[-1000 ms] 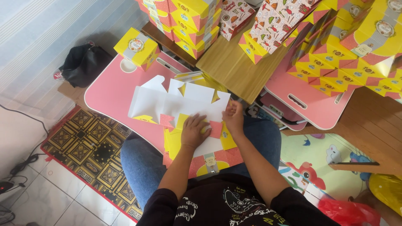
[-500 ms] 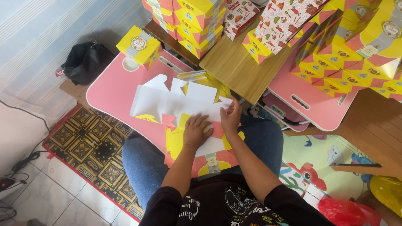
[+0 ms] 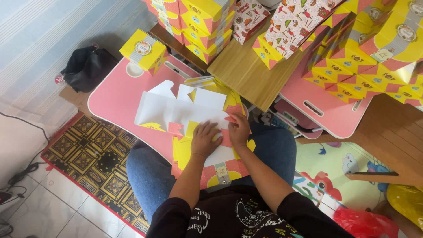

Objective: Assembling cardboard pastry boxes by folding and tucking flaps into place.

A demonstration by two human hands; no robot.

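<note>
A flat, unfolded cardboard box blank [image 3: 176, 108], white side up with yellow and pink flaps, lies on a small pink lap table [image 3: 114, 94]. My left hand [image 3: 205, 139] presses flat on its near part. Beside it my right hand [image 3: 239, 130] pinches a pink and yellow flap at the blank's right edge. A stack of more flat blanks [image 3: 220, 163] lies under both hands, over my lap.
One folded yellow box [image 3: 143, 50] stands at the pink table's far corner. Several finished yellow and pink boxes [image 3: 361, 44] are piled on a wooden table [image 3: 246, 75] and a second pink table [image 3: 326, 110]. A black bag [image 3: 86, 68] sits at the left.
My right hand has shifted slightly along the blank's right edge onto the flap. The left hand stays pressed on the blank.
</note>
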